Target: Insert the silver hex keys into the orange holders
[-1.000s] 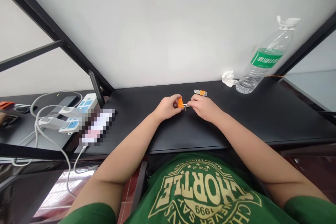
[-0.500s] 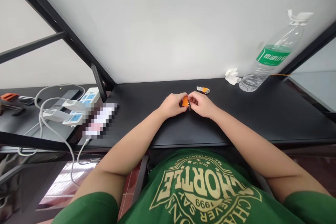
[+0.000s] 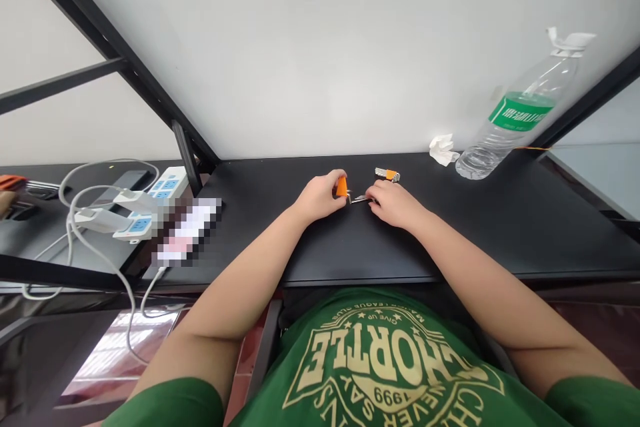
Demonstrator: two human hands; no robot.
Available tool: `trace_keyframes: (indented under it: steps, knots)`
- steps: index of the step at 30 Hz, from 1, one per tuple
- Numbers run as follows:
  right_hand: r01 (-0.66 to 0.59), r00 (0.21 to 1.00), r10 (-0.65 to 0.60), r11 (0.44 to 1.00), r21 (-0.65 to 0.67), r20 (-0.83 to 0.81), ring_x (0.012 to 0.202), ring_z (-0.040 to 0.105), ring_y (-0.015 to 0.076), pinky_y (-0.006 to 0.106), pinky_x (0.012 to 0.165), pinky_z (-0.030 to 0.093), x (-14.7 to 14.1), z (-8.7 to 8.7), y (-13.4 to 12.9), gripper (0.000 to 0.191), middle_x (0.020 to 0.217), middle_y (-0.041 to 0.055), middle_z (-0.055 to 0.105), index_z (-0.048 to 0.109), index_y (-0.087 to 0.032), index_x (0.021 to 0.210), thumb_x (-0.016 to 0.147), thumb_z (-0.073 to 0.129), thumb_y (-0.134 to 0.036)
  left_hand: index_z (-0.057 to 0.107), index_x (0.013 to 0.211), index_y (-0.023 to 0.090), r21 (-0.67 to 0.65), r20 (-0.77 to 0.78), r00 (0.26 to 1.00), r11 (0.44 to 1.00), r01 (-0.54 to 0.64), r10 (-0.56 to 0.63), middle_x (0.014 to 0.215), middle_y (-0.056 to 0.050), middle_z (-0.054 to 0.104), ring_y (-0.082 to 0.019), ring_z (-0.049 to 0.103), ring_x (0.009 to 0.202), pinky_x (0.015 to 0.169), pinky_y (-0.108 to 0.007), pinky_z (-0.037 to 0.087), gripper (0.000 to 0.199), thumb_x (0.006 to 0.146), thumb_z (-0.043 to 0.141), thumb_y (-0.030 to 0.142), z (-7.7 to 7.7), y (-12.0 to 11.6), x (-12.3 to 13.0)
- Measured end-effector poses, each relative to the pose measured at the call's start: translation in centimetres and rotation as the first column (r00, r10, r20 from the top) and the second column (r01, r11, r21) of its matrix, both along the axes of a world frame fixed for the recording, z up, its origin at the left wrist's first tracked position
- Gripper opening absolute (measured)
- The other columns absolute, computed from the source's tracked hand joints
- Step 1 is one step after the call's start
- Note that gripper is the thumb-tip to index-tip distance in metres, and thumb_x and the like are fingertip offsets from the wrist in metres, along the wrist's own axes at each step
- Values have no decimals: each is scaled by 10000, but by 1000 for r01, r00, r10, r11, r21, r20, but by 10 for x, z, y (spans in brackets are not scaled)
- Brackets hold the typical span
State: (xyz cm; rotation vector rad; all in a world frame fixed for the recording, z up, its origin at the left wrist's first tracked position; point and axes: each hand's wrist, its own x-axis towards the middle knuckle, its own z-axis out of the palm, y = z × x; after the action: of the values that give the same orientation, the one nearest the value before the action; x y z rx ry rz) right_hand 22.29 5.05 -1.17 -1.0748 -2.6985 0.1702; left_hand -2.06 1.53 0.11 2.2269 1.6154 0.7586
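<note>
An orange hex key holder (image 3: 341, 187) is pinched in my left hand (image 3: 320, 198), with a metal key end showing at its lower side. My right hand (image 3: 395, 203) has its fingers closed on a thin metal hex key (image 3: 360, 199) that points left toward the holder. Between the two hands there is a small gap, bridged by the metal. Just behind my right hand, a second hex key set (image 3: 387, 175) with an orange holder lies on the black table (image 3: 360, 247).
A large plastic bottle (image 3: 520, 113) stands at the back right beside a crumpled tissue (image 3: 443, 149). To the left lie a phone (image 3: 193, 230) on a charging cable and a white power strip (image 3: 170, 183). An orange-handled tool (image 3: 13, 182) sits at the far left.
My hands have moved apart; the right one shifted right with the hex key and the left one slightly left with the orange holder.
</note>
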Motion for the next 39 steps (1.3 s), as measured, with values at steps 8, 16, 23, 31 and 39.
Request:
trace_keyframes:
  steps: [8, 16, 23, 31, 39]
  knots:
    - [104, 987, -88, 988, -118, 132, 748, 571, 188, 312, 653, 378, -7, 17, -19, 75, 907, 98, 649, 610, -174, 776, 840, 643, -154, 576, 1260, 247, -30, 28, 1000, 1000, 7, -6, 946, 3, 730, -197, 707, 852, 841, -339, 555, 498, 778, 699, 263, 2, -2, 0]
    - [65, 955, -121, 976, -209, -271, 707, 589, 159, 275, 675, 409, 11, 14, -4, 89, 805, 26, 685, 636, -202, 874, 882, 569, -143, 583, 1252, 243, -42, 55, 998, 999, 4, -2, 954, -7, 718, -198, 701, 874, 857, -346, 566, 487, 801, 744, 336, -3, -1, -1]
    - [39, 883, -94, 991, -128, -460, 699, 615, 166, 301, 720, 454, 7, 19, -7, 171, 796, 20, 720, 714, -212, 882, 930, 551, -197, 592, 1246, 247, -40, 79, 996, 999, 33, -30, 954, -1, 720, -187, 696, 860, 833, -335, 571, 490, 785, 748, 301, -2, -4, 2]
    - [-171, 899, 155, 985, -2, -409, 964, 661, 193, 338, 859, 505, 2, 12, -11, 289, 1056, 76, 729, 741, -202, 1002, 993, 454, -173, 643, 1169, 219, 25, 71, 994, 997, 77, -79, 1014, -29, 732, -198, 694, 888, 834, -336, 571, 451, 751, 786, 306, 1, -6, 10]
    - [-43, 855, -28, 991, -124, -518, 808, 588, 163, 300, 759, 481, -2, 11, -6, 233, 982, 69, 646, 692, -184, 1034, 908, 504, -133, 647, 1184, 224, 78, 80, 992, 992, 96, -102, 1028, -32, 731, -203, 694, 923, 866, -338, 561, 445, 768, 776, 313, 2, -8, 17]
